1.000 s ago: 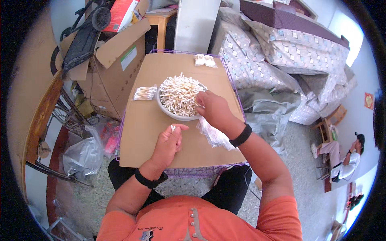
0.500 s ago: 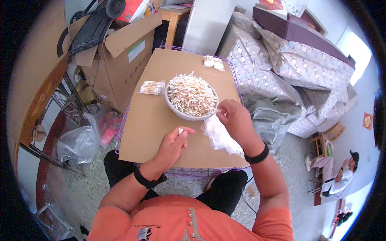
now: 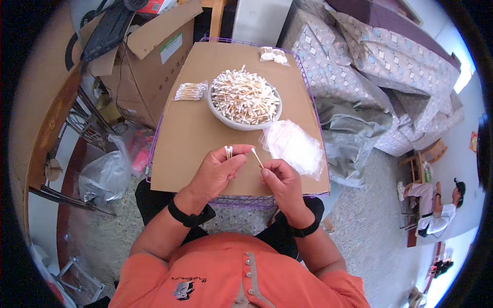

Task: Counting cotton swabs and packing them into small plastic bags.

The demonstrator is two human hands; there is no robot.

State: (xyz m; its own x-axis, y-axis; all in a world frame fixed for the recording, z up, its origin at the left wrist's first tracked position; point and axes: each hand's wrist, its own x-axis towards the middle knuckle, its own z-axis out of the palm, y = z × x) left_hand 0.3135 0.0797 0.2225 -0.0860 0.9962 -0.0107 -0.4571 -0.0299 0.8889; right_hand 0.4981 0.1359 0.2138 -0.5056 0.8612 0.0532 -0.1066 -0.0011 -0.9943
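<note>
My left hand [image 3: 218, 172] is closed around a few cotton swabs [image 3: 228, 152], their white tips sticking up beside the thumb. Between the thumb and fingers of my right hand [image 3: 281, 180] a single cotton swab [image 3: 258, 158] is pinched, its upper tip close to my left forefinger. Beyond both hands, a pale bowl [image 3: 239, 126] is heaped with loose cotton swabs [image 3: 244, 97]. A stack of clear plastic bags [image 3: 295, 146] lies right of the bowl, near my right hand.
A filled bag of swabs [image 3: 190, 91] lies left of the bowl, and more small bags [image 3: 273, 55] sit at the far edge. Cardboard [image 3: 179, 154] covers the purple wire table. A large carton [image 3: 149, 72] stands left; covered furniture [image 3: 354, 77] and a seated person [image 3: 441, 210] are right.
My right hand has come back from the bowl's right edge toward my left hand, now with a cotton swab in its fingers. The view has shifted slightly.
</note>
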